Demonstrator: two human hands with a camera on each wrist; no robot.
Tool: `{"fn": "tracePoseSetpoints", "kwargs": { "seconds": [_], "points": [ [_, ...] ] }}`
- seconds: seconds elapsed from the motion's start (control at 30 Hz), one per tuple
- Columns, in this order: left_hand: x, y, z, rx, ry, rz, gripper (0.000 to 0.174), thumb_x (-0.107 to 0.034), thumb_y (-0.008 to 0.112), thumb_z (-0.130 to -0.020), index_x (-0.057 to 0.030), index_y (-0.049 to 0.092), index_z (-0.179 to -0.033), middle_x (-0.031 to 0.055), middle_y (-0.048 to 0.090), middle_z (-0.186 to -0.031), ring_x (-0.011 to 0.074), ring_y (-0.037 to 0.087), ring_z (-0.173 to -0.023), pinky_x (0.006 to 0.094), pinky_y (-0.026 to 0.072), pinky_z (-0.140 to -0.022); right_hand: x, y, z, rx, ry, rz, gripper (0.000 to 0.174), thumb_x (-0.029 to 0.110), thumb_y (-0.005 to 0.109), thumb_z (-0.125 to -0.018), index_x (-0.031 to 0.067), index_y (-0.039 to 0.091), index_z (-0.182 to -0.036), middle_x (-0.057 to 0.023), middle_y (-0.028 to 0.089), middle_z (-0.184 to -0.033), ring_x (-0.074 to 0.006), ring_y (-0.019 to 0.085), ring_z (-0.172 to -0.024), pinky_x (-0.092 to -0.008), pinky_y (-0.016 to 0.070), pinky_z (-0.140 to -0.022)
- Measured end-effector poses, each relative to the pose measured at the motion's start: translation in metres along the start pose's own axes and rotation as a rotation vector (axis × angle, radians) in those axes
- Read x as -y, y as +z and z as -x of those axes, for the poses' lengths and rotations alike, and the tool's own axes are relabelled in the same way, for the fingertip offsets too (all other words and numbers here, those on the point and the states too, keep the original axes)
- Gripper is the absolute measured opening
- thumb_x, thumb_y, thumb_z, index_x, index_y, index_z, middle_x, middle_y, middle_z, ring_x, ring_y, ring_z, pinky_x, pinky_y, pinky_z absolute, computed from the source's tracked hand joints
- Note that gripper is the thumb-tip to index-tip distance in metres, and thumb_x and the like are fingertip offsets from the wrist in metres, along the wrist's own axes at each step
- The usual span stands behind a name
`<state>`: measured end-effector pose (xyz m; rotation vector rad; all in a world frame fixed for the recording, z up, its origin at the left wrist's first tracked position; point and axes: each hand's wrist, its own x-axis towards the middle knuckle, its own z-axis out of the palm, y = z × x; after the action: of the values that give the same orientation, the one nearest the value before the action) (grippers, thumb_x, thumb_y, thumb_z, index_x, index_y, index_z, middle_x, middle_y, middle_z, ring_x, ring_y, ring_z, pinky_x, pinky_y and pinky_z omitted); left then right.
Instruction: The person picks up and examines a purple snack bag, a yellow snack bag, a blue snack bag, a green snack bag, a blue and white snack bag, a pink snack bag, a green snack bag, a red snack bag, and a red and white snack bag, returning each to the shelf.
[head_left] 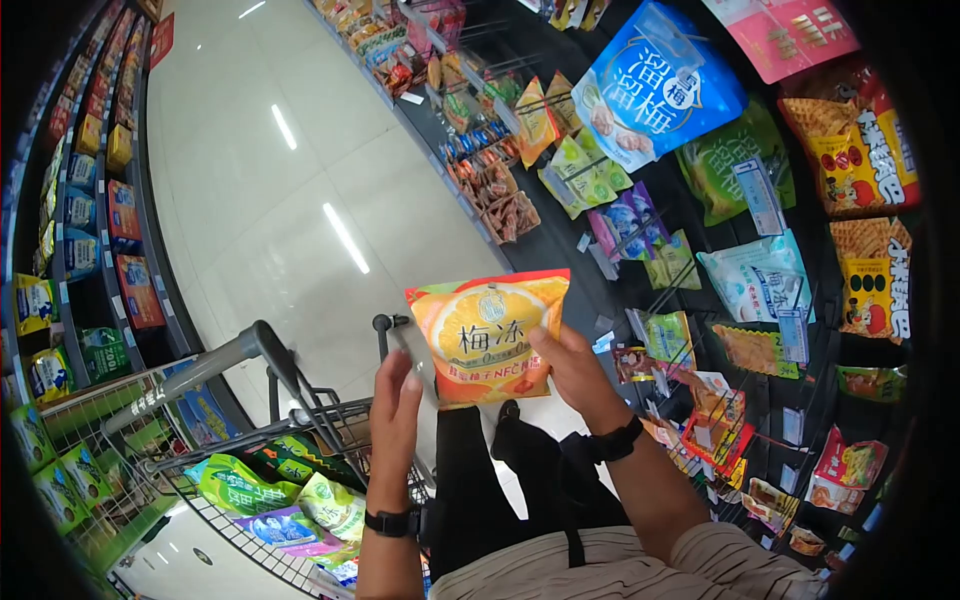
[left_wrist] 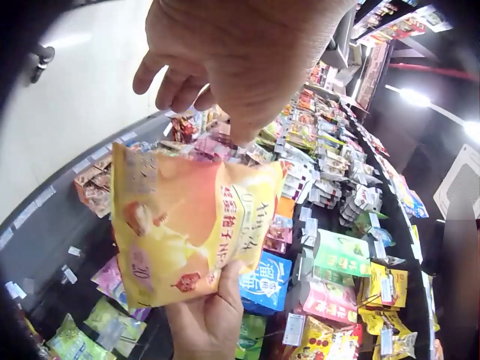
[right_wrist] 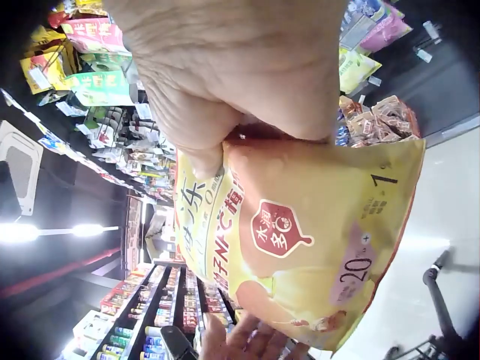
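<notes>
An orange and yellow snack bag (head_left: 490, 340) is upright before the body, its printed front toward the head camera. My right hand (head_left: 580, 375) grips its right side, the thumb on the front; the right wrist view shows this hand (right_wrist: 240, 82) over the bag (right_wrist: 300, 232). Beside the bag's left edge, my left hand (head_left: 397, 400) has its fingers extended and holds nothing. In the left wrist view the left hand (left_wrist: 225, 60) is above the bag (left_wrist: 187, 225), apart from it, while the right hand (left_wrist: 206, 319) holds it from below.
A shopping cart (head_left: 230, 350) with several snack bags (head_left: 245, 488) in its basket stands at the left. Dark shelving at the right bears hanging bags, among them a large blue one (head_left: 660, 85). Pale tiled floor (head_left: 300, 130) runs between the shelves, and more stocked shelves line the far left.
</notes>
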<state>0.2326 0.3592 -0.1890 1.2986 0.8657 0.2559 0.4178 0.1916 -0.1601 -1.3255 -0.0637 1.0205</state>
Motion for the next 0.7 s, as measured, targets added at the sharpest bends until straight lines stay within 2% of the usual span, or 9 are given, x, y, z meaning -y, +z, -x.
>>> {"fn": "tracePoseSetpoints", "kwargs": {
  "seconds": [0.07, 0.17, 0.23, 0.37, 0.43, 0.53, 0.63, 0.7],
  "points": [
    [-0.021, 0.017, -0.029, 0.019, 0.091, 0.056, 0.050, -0.027, 0.052, -0.102, 0.0016, 0.043, -0.142, 0.0143, 0.051, -0.139, 0.0233, 0.047, -0.131, 0.0363, 0.0330, -0.112, 0.003, 0.002, -0.012, 0.004, -0.017, -0.026, 0.039, 0.024, 0.051, -0.105, -0.0040, 0.051, -0.132, -0.0081, 0.062, -0.123, -0.0131, 0.059, -0.111, -0.0298, 0.0480, -0.098],
    [-0.054, 0.032, -0.074, 0.111, 0.116, 0.146, 0.046, -0.025, 0.053, -0.101, 0.0013, 0.047, -0.139, 0.0118, 0.056, -0.133, 0.0204, 0.051, -0.126, 0.0336, 0.0376, -0.108, 0.011, 0.009, -0.029, -0.005, -0.051, -0.072, 0.038, 0.024, 0.051, -0.105, -0.0039, 0.052, -0.131, -0.0075, 0.062, -0.122, -0.0128, 0.060, -0.110, -0.0292, 0.0483, -0.097],
    [-0.067, 0.038, -0.106, 0.162, 0.057, 0.193, 0.043, -0.023, 0.056, -0.100, 0.0004, 0.051, -0.136, 0.0090, 0.061, -0.124, 0.0165, 0.056, -0.115, 0.0314, 0.0429, -0.101, 0.013, 0.009, -0.045, -0.010, -0.113, -0.035, 0.039, 0.025, 0.051, -0.105, -0.0038, 0.052, -0.131, -0.0073, 0.062, -0.122, -0.0126, 0.060, -0.110, -0.0290, 0.0480, -0.097],
    [-0.074, 0.055, -0.148, 0.171, -0.048, 0.371, 0.037, -0.025, 0.059, -0.100, -0.0007, 0.060, -0.127, 0.0044, 0.067, -0.110, 0.0113, 0.062, -0.100, 0.0267, 0.0488, -0.090, 0.012, 0.004, -0.072, -0.003, -0.073, -0.180, 0.040, 0.025, 0.052, -0.104, -0.0023, 0.051, -0.133, -0.0064, 0.061, -0.123, -0.0126, 0.059, -0.111, -0.0294, 0.0474, -0.098],
    [-0.074, 0.061, -0.174, 0.171, -0.048, 0.355, 0.036, -0.027, 0.060, -0.100, -0.0012, 0.061, -0.126, 0.0040, 0.068, -0.108, 0.0104, 0.063, -0.096, 0.0256, 0.0501, -0.086, 0.013, 0.003, -0.092, -0.013, -0.096, -0.264, 0.041, 0.024, 0.054, -0.103, -0.0018, 0.050, -0.134, -0.0069, 0.060, -0.125, -0.0132, 0.058, -0.113, -0.0299, 0.0471, -0.098],
    [-0.067, 0.068, -0.200, 0.183, -0.093, 0.381, 0.035, -0.028, 0.061, -0.099, -0.0018, 0.063, -0.123, 0.0046, 0.069, -0.106, 0.0107, 0.064, -0.092, 0.0264, 0.0519, -0.083, 0.022, -0.006, -0.113, -0.019, -0.061, -0.223, 0.043, 0.023, 0.057, -0.101, -0.0014, 0.048, -0.136, -0.0089, 0.061, -0.124, -0.0138, 0.058, -0.114, -0.0305, 0.0454, -0.099],
    [-0.065, 0.074, -0.227, 0.197, -0.127, 0.385, 0.036, -0.030, 0.062, -0.099, -0.0022, 0.064, -0.122, 0.0049, 0.070, -0.104, 0.0112, 0.064, -0.091, 0.0274, 0.0519, -0.082, 0.029, -0.016, -0.134, -0.131, -0.122, -0.148, 0.048, 0.023, 0.060, -0.099, -0.0009, 0.045, -0.138, -0.0099, 0.062, -0.120, -0.0137, 0.057, -0.112, -0.0296, 0.0436, -0.099],
    [-0.056, 0.073, -0.256, 0.211, -0.121, 0.285, 0.036, -0.030, 0.061, -0.099, -0.0025, 0.064, -0.121, 0.0049, 0.070, -0.106, 0.0124, 0.065, -0.093, 0.0273, 0.0524, -0.083, 0.034, -0.024, -0.157, -0.177, -0.153, -0.083, 0.050, 0.022, 0.061, -0.098, -0.0004, 0.043, -0.139, -0.0104, 0.062, -0.118, -0.0133, 0.056, -0.111, -0.0290, 0.0429, -0.098]
  ]
}}
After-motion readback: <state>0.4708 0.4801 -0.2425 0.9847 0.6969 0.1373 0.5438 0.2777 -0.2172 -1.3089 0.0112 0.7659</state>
